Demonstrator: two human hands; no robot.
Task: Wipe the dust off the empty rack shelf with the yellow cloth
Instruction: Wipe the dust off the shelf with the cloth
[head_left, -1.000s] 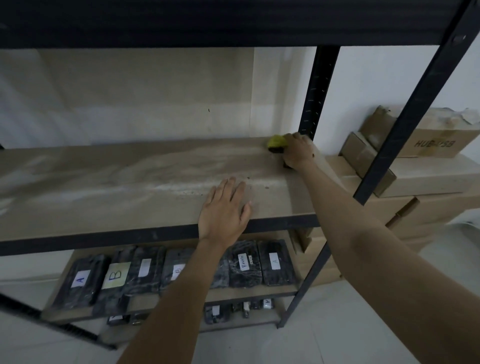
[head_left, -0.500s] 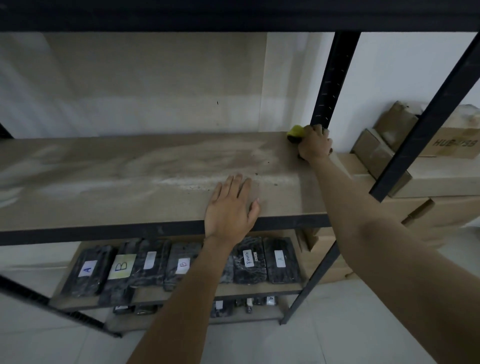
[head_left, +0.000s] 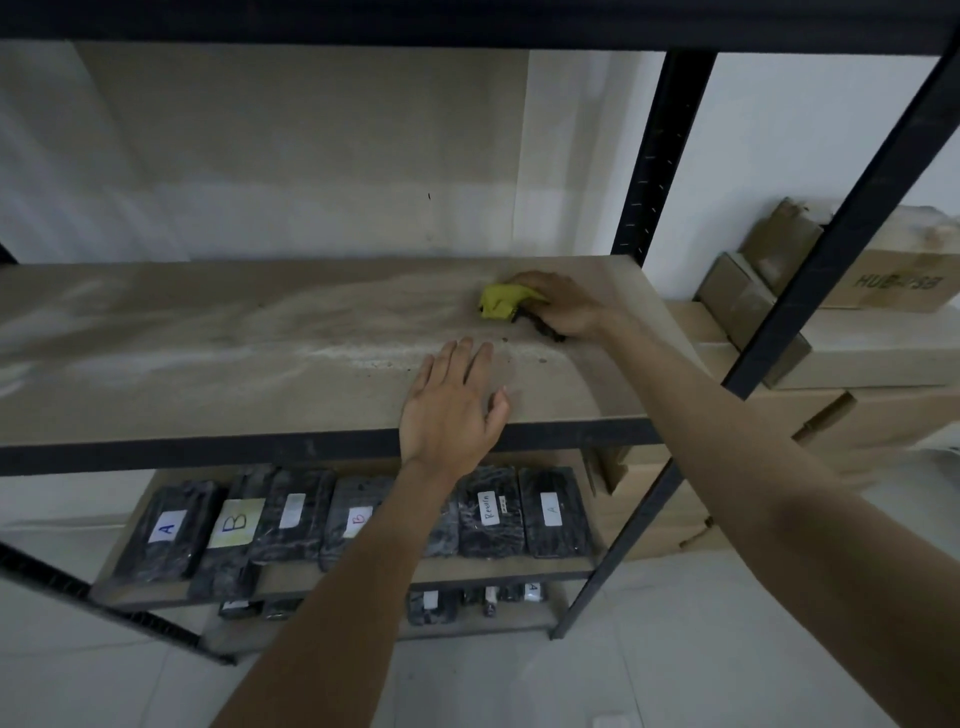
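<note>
The dusty tan rack shelf (head_left: 208, 358) spans the view at chest height, streaked with pale dust and a few dark crumbs. My right hand (head_left: 563, 306) presses a crumpled yellow cloth (head_left: 500, 301) onto the shelf's right part, a short way in from the back right corner; a dark bit shows under the hand. My left hand (head_left: 452, 410) lies flat, fingers spread, on the shelf's front edge, holding nothing.
Black steel uprights (head_left: 649, 156) frame the rack's right side. On the lower shelf lie several black wrapped packs with letter labels (head_left: 234, 525). Stacked cardboard boxes (head_left: 857, 358) stand to the right of the rack. A white wall is behind, pale floor tiles below.
My right hand has slid the yellow cloth leftward and slightly forward, away from the back right corner by the upright. My left hand stays on the front edge.
</note>
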